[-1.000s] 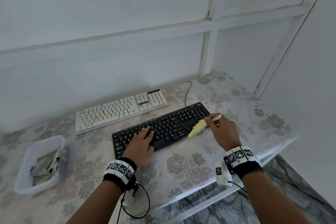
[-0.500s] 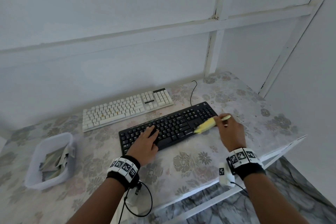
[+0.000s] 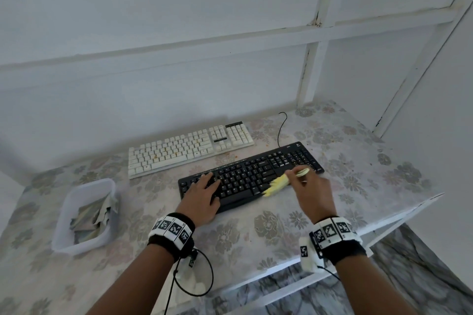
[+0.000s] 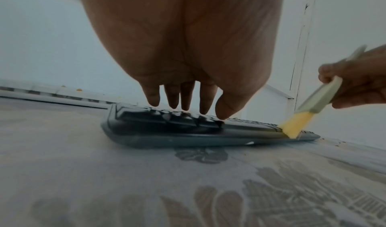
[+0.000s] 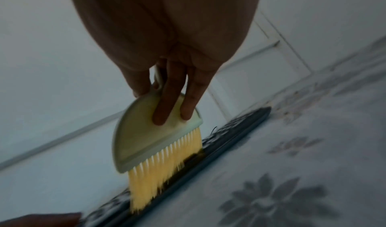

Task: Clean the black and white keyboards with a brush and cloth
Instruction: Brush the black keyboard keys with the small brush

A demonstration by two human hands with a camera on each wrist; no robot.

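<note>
A black keyboard (image 3: 256, 174) lies across the middle of the flowered table (image 3: 256, 233). My left hand (image 3: 203, 194) rests flat on its left keys, fingers straight (image 4: 183, 101). My right hand (image 3: 311, 190) grips a pale brush (image 5: 150, 136) with yellow bristles (image 3: 276, 184), whose tips touch the keyboard's front right edge (image 4: 292, 129). Behind it lies a white keyboard (image 3: 189, 148) with orange specks on its keys. Folded cloths (image 3: 93, 217) sit in a tub at the left.
A white plastic tub (image 3: 64, 227) stands at the table's left. The black keyboard's cable (image 3: 281, 128) curls toward the wall. The table's front right edge (image 3: 384, 220) drops off to a marbled floor. White wall panels close in behind and to the right.
The brush has swept forward and left along the black keyboard's right part, down to its front edge. My left hand stays on the left keys. The head view has shifted slightly.
</note>
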